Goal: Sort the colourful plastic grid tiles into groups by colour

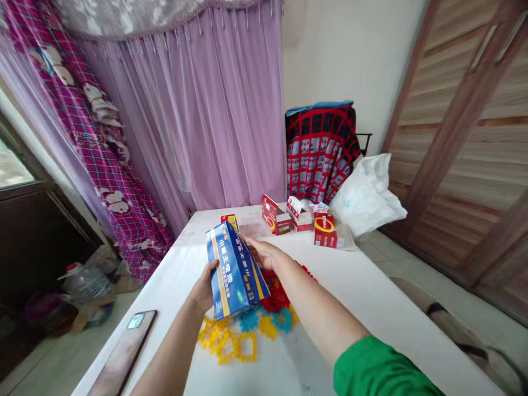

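Observation:
A blue cardboard box with yellow stripes and white lettering is tilted above the table, held between both hands. My left hand grips its left side, thumb on the front face and the other fingers hidden behind. My right hand holds the box at its upper right edge, its fingers partly hidden. Under and beside the box lie yellow plastic pieces, blue pieces and a heap of red pieces. Their notched outlines look like interlocking building pieces.
On the white table, a phone lies at the left edge. Toward the back stand red cartons, a red box and a small yellow-red box. A white plastic bag bulges at the back right corner.

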`<act>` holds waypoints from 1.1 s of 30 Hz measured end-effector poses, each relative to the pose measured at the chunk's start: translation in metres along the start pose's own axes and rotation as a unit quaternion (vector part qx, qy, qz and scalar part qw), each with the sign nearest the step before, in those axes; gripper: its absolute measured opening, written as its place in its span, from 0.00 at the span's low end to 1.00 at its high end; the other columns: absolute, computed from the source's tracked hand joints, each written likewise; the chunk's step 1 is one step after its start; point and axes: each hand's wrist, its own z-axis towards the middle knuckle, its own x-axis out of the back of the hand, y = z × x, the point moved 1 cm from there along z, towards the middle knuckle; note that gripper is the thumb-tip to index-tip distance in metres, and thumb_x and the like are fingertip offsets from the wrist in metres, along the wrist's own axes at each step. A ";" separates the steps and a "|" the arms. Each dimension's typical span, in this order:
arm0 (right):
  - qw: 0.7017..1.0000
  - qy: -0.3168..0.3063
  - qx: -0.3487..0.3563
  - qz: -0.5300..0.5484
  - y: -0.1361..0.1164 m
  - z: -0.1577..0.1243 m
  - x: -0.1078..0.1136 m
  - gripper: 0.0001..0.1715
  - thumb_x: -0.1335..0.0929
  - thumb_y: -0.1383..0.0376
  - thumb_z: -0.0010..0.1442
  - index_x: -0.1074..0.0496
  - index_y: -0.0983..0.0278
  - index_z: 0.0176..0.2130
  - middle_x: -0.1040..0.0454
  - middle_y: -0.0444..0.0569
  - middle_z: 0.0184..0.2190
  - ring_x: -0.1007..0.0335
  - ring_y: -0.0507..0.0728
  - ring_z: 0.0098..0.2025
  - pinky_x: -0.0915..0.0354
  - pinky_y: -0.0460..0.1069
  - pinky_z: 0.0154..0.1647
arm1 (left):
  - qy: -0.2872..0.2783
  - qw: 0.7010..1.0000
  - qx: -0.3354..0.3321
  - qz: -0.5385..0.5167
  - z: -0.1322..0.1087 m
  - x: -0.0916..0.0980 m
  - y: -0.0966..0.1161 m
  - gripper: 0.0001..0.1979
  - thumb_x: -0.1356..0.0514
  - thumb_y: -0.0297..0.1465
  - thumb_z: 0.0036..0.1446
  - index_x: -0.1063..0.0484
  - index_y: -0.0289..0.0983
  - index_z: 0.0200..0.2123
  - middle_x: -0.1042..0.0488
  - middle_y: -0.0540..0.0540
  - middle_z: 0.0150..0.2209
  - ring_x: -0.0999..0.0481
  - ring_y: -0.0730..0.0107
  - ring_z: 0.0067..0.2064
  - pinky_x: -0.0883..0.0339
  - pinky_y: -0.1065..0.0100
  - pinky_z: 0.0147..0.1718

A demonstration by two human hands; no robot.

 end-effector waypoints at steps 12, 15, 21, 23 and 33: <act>0.997 -0.064 -0.012 -0.043 -0.010 0.019 -0.013 0.20 0.27 0.50 0.52 0.26 0.65 0.34 0.21 0.48 0.25 0.25 0.57 0.26 0.27 0.51 0.31 | 0.054 0.997 0.016 0.059 0.005 -0.008 -0.014 0.28 0.42 0.38 0.60 0.37 0.28 0.58 0.17 0.39 0.35 0.17 0.54 0.38 0.28 0.56 0.48; 0.996 -0.081 -0.001 -0.042 -0.011 0.022 -0.010 0.19 0.26 0.52 0.51 0.26 0.65 0.34 0.21 0.48 0.26 0.25 0.56 0.27 0.27 0.51 0.32 | 0.062 0.995 0.012 0.074 0.003 -0.005 -0.013 0.28 0.42 0.38 0.60 0.38 0.27 0.58 0.18 0.37 0.36 0.17 0.54 0.37 0.28 0.57 0.48; 0.992 -0.052 0.057 -0.103 -0.019 0.009 -0.016 0.21 0.23 0.56 0.44 0.26 0.64 0.35 0.22 0.46 0.26 0.26 0.55 0.27 0.29 0.49 0.31 | 0.021 1.000 0.006 0.021 0.004 0.002 -0.017 0.30 0.41 0.39 0.59 0.39 0.29 0.61 0.18 0.37 0.40 0.19 0.51 0.44 0.30 0.55 0.51; 0.990 -0.003 0.114 -0.088 -0.021 0.006 -0.022 0.22 0.22 0.58 0.43 0.26 0.64 0.37 0.22 0.45 0.27 0.26 0.55 0.28 0.30 0.48 0.31 | 0.017 1.000 0.005 0.003 0.005 0.000 -0.019 0.31 0.42 0.39 0.58 0.39 0.30 0.61 0.19 0.37 0.41 0.20 0.50 0.45 0.31 0.53 0.52; 0.990 -0.104 0.093 -0.019 -0.028 0.002 -0.021 0.21 0.24 0.57 0.50 0.28 0.64 0.41 0.23 0.44 0.25 0.27 0.53 0.24 0.28 0.48 0.28 | -0.025 0.999 -0.003 -0.026 0.003 0.003 -0.019 0.30 0.42 0.38 0.59 0.39 0.31 0.61 0.18 0.37 0.42 0.21 0.48 0.47 0.34 0.52 0.55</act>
